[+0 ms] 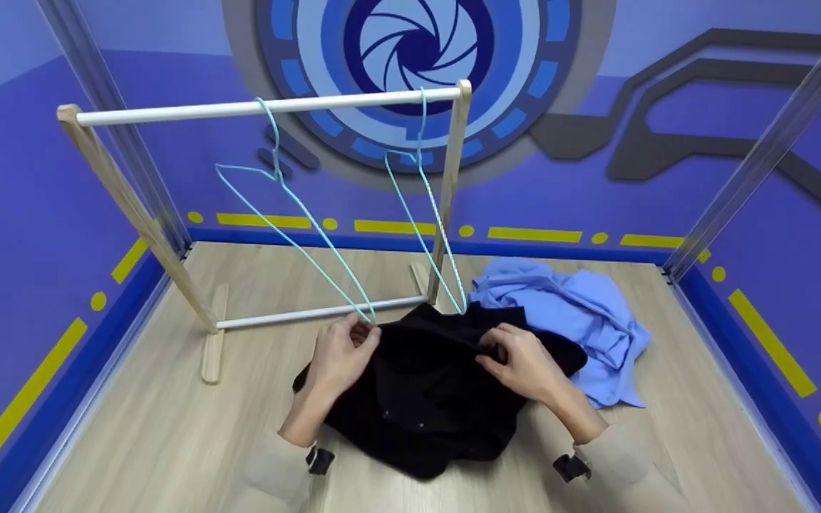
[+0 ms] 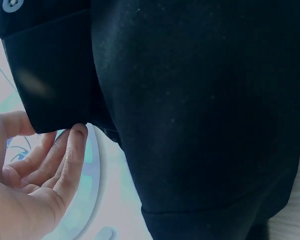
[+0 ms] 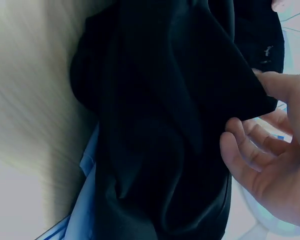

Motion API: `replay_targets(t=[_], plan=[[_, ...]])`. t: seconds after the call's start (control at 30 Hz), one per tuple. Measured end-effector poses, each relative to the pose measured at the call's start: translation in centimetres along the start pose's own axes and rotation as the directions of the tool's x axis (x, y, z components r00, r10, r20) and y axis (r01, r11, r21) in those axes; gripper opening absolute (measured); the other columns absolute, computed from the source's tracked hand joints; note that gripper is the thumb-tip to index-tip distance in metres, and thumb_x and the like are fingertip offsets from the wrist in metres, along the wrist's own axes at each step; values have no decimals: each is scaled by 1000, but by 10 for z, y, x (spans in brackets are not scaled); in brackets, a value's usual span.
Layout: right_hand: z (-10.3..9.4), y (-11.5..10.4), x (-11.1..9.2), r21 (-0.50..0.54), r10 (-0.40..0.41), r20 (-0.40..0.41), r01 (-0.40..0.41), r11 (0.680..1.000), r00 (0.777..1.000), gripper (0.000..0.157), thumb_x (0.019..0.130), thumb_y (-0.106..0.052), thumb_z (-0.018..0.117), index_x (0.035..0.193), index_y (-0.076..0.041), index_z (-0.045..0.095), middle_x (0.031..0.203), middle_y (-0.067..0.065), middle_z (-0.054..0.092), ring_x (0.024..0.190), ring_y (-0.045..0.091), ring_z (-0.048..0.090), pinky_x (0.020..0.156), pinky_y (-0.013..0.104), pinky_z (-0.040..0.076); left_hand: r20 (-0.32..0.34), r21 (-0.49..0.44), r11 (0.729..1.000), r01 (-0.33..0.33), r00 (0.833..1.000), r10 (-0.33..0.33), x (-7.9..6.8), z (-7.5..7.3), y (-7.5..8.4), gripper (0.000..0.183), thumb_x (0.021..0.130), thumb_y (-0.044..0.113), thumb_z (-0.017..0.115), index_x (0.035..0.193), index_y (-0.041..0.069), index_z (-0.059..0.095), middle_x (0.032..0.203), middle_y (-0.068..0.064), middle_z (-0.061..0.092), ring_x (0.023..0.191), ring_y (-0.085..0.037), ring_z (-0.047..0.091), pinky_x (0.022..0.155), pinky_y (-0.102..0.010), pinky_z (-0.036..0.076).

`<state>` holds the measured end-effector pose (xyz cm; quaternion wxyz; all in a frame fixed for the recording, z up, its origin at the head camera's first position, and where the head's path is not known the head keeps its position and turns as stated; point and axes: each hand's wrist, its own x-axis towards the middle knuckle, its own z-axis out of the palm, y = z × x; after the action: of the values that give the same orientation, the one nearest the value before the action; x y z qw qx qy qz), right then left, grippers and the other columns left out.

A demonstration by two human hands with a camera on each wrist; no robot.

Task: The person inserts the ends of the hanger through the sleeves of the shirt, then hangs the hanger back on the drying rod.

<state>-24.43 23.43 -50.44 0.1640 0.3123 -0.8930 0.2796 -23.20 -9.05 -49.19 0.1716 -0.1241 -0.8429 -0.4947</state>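
A black buttoned shirt (image 1: 446,399) lies bunched on the wooden tabletop, its upper edge lifted between the two hands. My left hand (image 1: 343,353) pinches one end of that edge between thumb and fingers. In the left wrist view, a pale button (image 2: 13,5) shows above the pinched flap. The other side of the edge is held by my right hand (image 1: 524,360); the right wrist view shows its thumb and fingers on a pointed black corner (image 3: 257,102) that looks like a collar tip. Much of the shirt is hidden in its own folds.
A wooden rack (image 1: 115,171) with a white top rail (image 1: 175,112) stands behind the shirt. From it hang two light-green wire hangers (image 1: 303,214), their lower tips close to the shirt. A crumpled blue garment (image 1: 596,320) lies at the right, partly under the black shirt.
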Motion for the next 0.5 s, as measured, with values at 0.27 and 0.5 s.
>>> replay_targets(t=[0.27,0.5], plan=[[-13,6,3,155,81,-30,-76,985,996,16,83,3,81,91,-7,71,87,1,67,74,14,66,64,28,57,20,0,998,-60,998,60,2,-1,-5,5,97,8,71,97,3,73,86,-3,73,79,-18,70,71,-32,57],[-32,7,7,156,109,-13,-106,982,994,8,89,-3,80,94,-8,78,92,0,75,83,16,71,72,33,58,63,21,996,-87,994,85,4,-5,-9,8,98,9,70,100,4,76,88,-2,74,76,-16,66,69,-32,53]])
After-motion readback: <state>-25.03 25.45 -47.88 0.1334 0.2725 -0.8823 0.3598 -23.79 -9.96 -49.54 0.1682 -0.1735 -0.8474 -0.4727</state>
